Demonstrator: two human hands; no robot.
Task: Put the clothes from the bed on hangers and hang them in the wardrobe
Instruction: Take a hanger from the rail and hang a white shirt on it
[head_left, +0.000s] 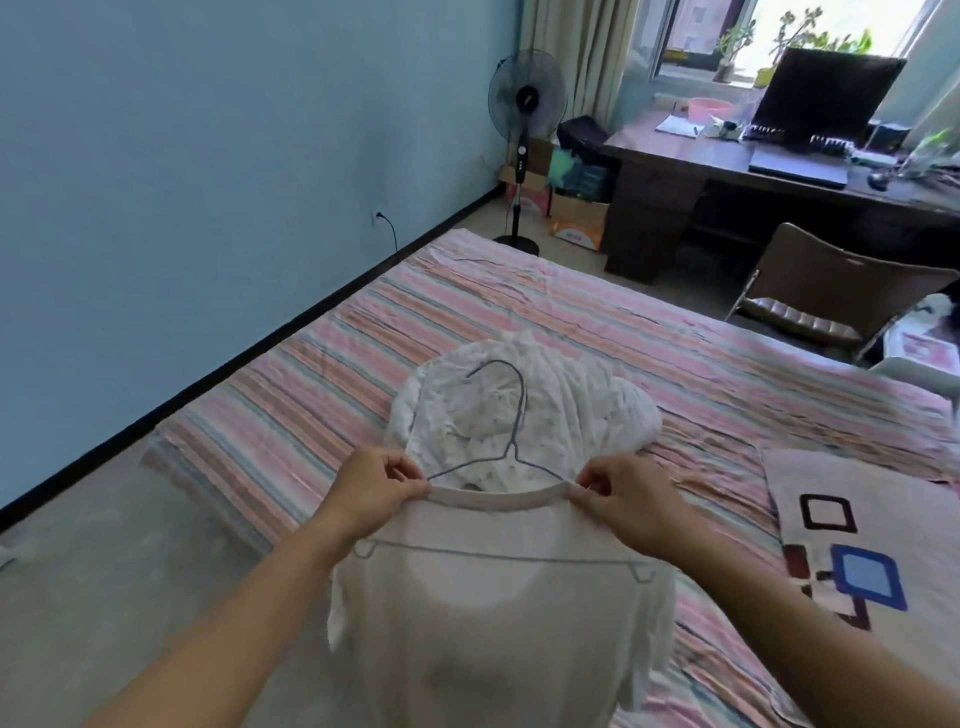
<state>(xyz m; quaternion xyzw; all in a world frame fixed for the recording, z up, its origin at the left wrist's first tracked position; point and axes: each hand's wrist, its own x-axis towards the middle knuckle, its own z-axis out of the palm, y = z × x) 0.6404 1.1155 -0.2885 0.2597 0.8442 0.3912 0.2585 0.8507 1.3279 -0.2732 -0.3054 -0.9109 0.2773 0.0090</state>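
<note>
At the lower centre of the frame, the left hand (371, 486) and right hand (631, 499) each pinch the neckline of a thin white top (498, 618) between their fingers, with a blue wire hanger (501, 447) inside it, hook poking out above the collar. Just beyond, a crumpled white garment (566, 410) lies on the striped bed (675, 353). A patterned pillow (857, 519) sits at lower right. Farther up stand a fan (524, 140), a brown chair (826, 291) and the cluttered bench (691, 161).

Bright daylight from the overexposed window (769, 31) fills the room; wide-angle distortion bends the edges, detail slightly soft.
</note>
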